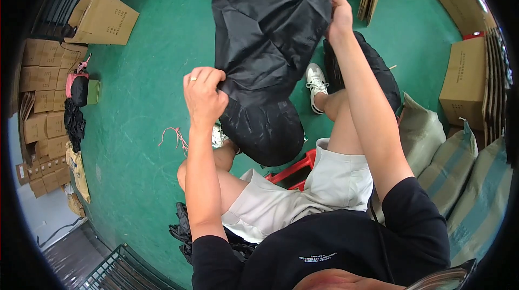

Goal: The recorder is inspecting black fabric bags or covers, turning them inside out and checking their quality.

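A large black fabric bag (265, 25) is stretched out in front of me, its lower part bunched into a rounded, fuller bulge (265, 130) between my knees. My left hand (205, 92) is closed on the bag's near left edge, with a ring on one finger. Farther off, my right hand (340, 17) pinches the bag's right edge. What lies inside the bulge is hidden. Another stuffed black bag (373, 65) rests on the floor beyond my right knee, partly behind my right forearm.
I sit on a red plastic stool (294, 171). Woven sacks (451, 160) lean at my right, near a cardboard box (462, 82). Stacked cartons (48, 117) line the left wall, and an open carton (105, 17) stands far left. Pink string (175, 137) lies on the green floor (135, 101).
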Available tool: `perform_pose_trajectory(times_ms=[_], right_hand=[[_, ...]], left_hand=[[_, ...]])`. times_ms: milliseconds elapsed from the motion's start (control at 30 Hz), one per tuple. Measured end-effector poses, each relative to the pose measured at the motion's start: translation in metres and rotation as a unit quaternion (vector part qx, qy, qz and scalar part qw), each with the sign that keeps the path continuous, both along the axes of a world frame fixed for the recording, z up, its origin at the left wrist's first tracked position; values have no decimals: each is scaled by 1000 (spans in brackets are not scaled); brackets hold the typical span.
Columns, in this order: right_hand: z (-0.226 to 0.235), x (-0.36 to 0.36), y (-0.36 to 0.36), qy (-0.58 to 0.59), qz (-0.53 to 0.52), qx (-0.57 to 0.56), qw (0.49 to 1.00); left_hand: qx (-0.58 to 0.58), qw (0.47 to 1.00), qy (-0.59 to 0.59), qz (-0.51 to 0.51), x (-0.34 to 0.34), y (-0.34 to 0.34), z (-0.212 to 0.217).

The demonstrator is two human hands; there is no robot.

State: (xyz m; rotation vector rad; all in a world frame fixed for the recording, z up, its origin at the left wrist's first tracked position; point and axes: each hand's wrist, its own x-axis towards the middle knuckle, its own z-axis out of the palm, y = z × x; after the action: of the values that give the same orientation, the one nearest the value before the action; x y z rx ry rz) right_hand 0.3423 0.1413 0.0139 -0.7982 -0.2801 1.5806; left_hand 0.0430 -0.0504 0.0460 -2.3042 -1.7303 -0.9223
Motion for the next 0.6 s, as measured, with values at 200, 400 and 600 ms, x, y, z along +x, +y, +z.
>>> perform_pose_trajectory(times_ms=[200, 400, 600], right_hand=[[-1, 15, -1, 142, 140, 105, 974], [6, -5, -8, 47, 133, 66, 988], [3, -32, -21, -147, 147, -6, 978]], left_hand=[[-36, 954, -218, 202, -54, 3, -18], [97, 813, -572, 53, -50, 13, -18], [140, 889, -436, -5, -38, 14, -9]])
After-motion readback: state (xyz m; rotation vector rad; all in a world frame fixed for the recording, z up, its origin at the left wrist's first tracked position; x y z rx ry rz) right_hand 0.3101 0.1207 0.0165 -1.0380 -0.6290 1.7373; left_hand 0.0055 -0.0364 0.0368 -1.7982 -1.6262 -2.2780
